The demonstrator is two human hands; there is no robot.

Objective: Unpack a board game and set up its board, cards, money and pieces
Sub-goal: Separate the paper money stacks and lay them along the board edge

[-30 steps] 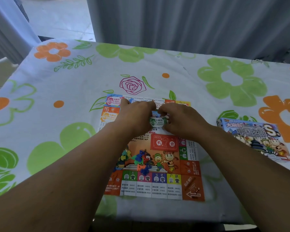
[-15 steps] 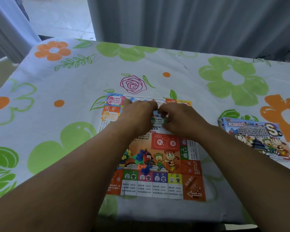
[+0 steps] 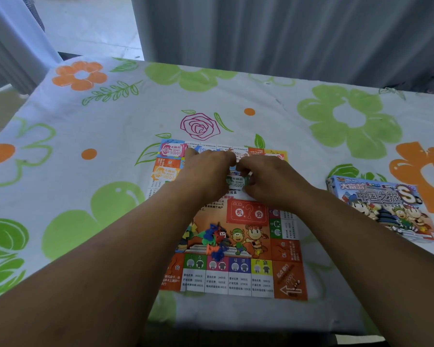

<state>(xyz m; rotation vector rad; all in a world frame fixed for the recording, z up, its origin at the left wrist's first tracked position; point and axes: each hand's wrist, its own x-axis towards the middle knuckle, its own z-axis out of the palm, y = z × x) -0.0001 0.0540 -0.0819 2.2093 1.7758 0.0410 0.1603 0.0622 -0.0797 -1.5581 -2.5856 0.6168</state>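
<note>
Mid-frame, the left hand (image 3: 206, 171) and right hand (image 3: 269, 182) pinch a green banknote (image 3: 236, 183) over the board (image 3: 286, 251); plastic pieces (image 3: 216, 239) heaped lower down, game box (image 3: 383, 209) at right

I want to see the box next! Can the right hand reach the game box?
Probably yes. The game box lies on the tablecloth to the right of the board, with nothing between it and the right hand. But its grip is busy pinching the green money, so it must let go first.

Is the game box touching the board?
Apart. The head view shows the game box right of the board, with a strip of flowered tablecloth between them.
</note>
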